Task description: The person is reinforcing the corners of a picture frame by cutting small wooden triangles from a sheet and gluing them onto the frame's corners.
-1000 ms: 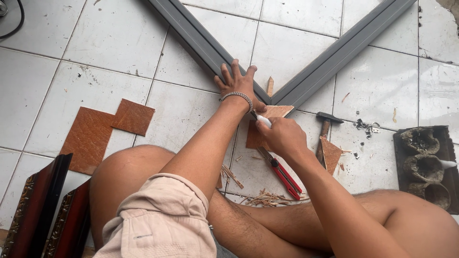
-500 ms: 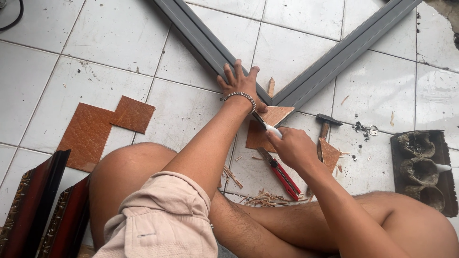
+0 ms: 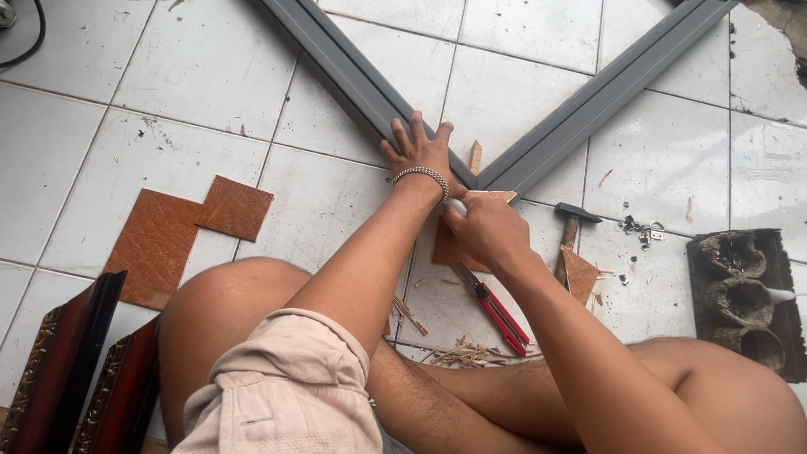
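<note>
You sit on white tiled floor (image 3: 193,76): grey frame corner (image 3: 538,143) far, brown boards (image 3: 181,231) left, hammer (image 3: 572,227) right.

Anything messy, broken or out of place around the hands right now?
Wood shavings lie scattered on the tiles by the red utility knife; small metal bits are strewn beside the hammer. The grey frame corner looks intact.

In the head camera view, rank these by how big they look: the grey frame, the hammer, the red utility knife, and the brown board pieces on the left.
1. Grey frame, by far.
2. Brown board pieces.
3. Red utility knife and hammer: unsure, since the right arm hides part of the hammer.
</note>
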